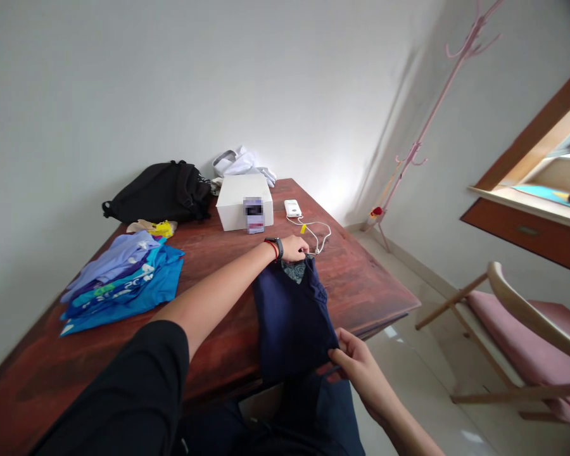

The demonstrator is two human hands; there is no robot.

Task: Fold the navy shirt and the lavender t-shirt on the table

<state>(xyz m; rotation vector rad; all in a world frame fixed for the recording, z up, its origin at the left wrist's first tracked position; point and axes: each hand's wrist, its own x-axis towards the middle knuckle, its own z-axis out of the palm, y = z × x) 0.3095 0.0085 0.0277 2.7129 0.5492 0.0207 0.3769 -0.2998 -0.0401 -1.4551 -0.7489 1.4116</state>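
A navy garment [292, 316] is spread over the front edge of the table, its lower end over my lap. A V-shaped gap at its top shows grey-green patterned cloth inside. My left hand [294, 248], with a dark band and a red cord at the wrist, pinches the garment's top edge. At the lower right corner, beyond the table's front edge, my right hand [354, 358] grips the cloth between thumb and fingers. Some fingers of that hand are partly hidden by the fabric.
The reddish-brown table [218, 253] bears a pile of blue and lilac clothes [123, 278], a black backpack [156, 193], a white box [242, 190], white cloth [240, 161] and a white device [292, 208] with a cable. A wooden chair [503, 342] and pink coat stand [422, 130] are at right.
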